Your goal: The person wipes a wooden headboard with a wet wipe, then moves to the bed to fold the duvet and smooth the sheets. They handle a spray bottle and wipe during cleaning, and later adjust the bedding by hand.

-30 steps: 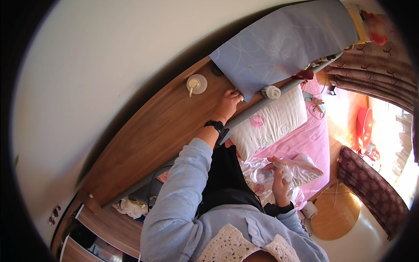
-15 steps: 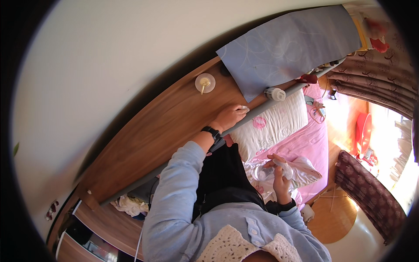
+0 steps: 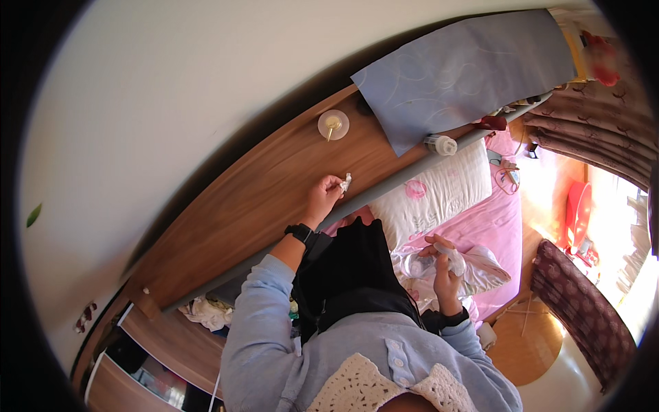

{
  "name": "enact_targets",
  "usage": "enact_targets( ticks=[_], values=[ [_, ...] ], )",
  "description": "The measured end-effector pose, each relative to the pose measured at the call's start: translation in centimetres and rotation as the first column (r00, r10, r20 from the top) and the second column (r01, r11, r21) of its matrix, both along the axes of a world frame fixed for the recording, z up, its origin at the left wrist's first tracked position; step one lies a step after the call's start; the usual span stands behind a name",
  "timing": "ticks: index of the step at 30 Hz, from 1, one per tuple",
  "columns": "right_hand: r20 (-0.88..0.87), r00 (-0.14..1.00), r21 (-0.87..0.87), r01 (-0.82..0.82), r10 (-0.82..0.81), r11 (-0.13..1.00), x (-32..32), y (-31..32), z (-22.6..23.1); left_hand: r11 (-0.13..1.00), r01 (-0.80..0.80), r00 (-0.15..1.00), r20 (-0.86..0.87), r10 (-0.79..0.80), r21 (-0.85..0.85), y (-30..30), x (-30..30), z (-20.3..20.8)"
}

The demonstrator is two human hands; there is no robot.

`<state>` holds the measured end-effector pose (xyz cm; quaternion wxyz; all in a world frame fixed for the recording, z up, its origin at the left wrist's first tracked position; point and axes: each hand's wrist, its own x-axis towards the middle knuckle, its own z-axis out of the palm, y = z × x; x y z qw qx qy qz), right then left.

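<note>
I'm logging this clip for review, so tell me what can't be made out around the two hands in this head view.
- Small white scrap in the left hand: too small to tell its kind.
- Clear bottle in the right hand: partly hidden by the fingers; contents unclear.
- Bed near side: hidden by the black garment and the torso.
- Window corner at right: washed out by glare.
- Shelf items at lower left: cut off by the fisheye rim.
</note>
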<state>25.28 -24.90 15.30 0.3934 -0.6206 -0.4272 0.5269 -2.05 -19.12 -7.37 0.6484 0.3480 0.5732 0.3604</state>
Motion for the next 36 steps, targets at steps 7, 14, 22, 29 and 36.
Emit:
enact_targets(
  ticks=[7,14,22,29,36],
  values=[
    [0.013,1.000,-0.009,0.002,-0.001,1.000,0.0,-0.4,-0.3,0.875,0.441,0.531,-0.844,-0.075,0.200,1.1,-0.5,1.2],
    [0.039,0.997,-0.007,-0.072,0.072,0.997,0.9,-0.7,-0.1,0.477,0.810,0.418,-0.907,-0.059,0.342,1.3,-0.4,1.7],
    [0.039,0.998,-0.009,-0.055,0.055,0.998,1.6,-0.4,-0.1,0.619,0.765,0.255,-0.966,-0.038,0.178,6.6,2.8,1.3],
    [0.040,0.997,-0.001,-0.069,0.069,0.998,1.4,0.0,-0.3,0.778,0.594,0.560,-0.799,-0.218,0.204,9.6,11.1,-0.4],
    [0.043,0.999,-0.016,-0.004,0.005,1.000,2.6,0.1,-0.2,0.485,0.814,0.365,-0.931,0.002,0.320,-2.4,-2.3,1.4]
  ],
)
